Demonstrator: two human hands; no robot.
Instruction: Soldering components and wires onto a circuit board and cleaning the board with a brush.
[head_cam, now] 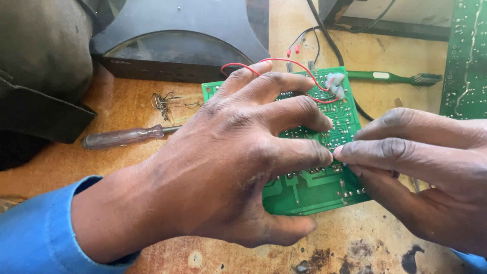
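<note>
I keep the green circuit board (324,190) flat, solder side up, mid-workbench (355,238). My left hand (228,162) spreads over it, pinning it; my right hand (421,167) pinches fingertips together at a joint. The red wire (299,66) stays slack, the screwdriver (124,136) near the left edge.

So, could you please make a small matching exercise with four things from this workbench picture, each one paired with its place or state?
Things:
1. circuit board
2. screwdriver
3. toothbrush
4. red wire

Places or states:
a. lies alone, left of the hands
b. loops over the board's top edge
c. pressed down by the left hand
d. green, lies behind the board on the right

Pairs: 1-c, 2-a, 3-d, 4-b
</note>
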